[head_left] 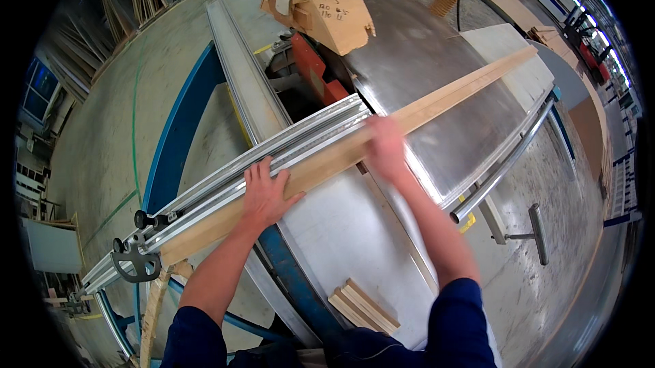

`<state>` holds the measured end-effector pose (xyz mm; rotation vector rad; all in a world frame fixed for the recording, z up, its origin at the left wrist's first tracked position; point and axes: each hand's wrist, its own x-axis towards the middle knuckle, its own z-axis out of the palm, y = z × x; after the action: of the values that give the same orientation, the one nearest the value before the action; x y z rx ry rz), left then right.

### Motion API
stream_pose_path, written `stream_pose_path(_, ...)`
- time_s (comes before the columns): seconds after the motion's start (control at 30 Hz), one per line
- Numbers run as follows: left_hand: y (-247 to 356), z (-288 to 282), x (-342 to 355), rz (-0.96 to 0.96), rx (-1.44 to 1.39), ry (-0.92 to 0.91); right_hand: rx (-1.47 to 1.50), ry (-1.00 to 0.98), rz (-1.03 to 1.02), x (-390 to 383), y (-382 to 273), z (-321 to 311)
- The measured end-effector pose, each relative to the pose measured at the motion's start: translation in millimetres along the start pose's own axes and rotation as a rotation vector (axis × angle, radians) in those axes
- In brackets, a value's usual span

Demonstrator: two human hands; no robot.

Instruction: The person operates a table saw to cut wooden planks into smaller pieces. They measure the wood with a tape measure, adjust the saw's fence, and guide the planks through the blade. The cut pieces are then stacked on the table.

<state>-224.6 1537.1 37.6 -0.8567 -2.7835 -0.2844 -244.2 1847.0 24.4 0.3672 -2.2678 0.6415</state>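
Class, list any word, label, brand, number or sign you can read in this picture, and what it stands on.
Dark handwritten characters, in rows, on the tan taped board above the saw: partly legible, but not copied here.
Fine marks along the silver fence: too small to read.
Long wooden strip: no writing can be made out.
Elsewhere: no readable brand, label or sign.

Boards leaning upper left; green floor line; red forklift upper right.
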Motion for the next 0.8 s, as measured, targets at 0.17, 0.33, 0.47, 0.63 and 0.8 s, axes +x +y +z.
stream_pose_path(0.17, 2.8, 0.3, 6.8, 0.023, -0.018, 0.010, -0.540, -0.381, 0.126, 14.0, 133.7, -72.0)
stream_pose_path(0.33, 1.6, 2.0, 11.8, 0.038, -0.021, 0.023, -0.588, -0.858, 0.233, 46.8, 181.1, -64.3)
stream_pose_path(0.47, 0.9, 3.9, 12.5, 0.035, -0.019, 0.042, -0.580, -0.984, 0.165, 59.9, 190.9, -58.1)
stream_pose_path(0.63, -1.4, 5.7, 15.4, 0.050, 0.010, 0.055, -0.601, -0.950, 0.175, 63.8, 187.0, -54.1)
stream_pose_path(0.8, -0.6, 6.0, 19.5, 0.043, 0.018, 0.054, -0.563, -0.923, 0.183, 62.5, 195.4, -51.5)
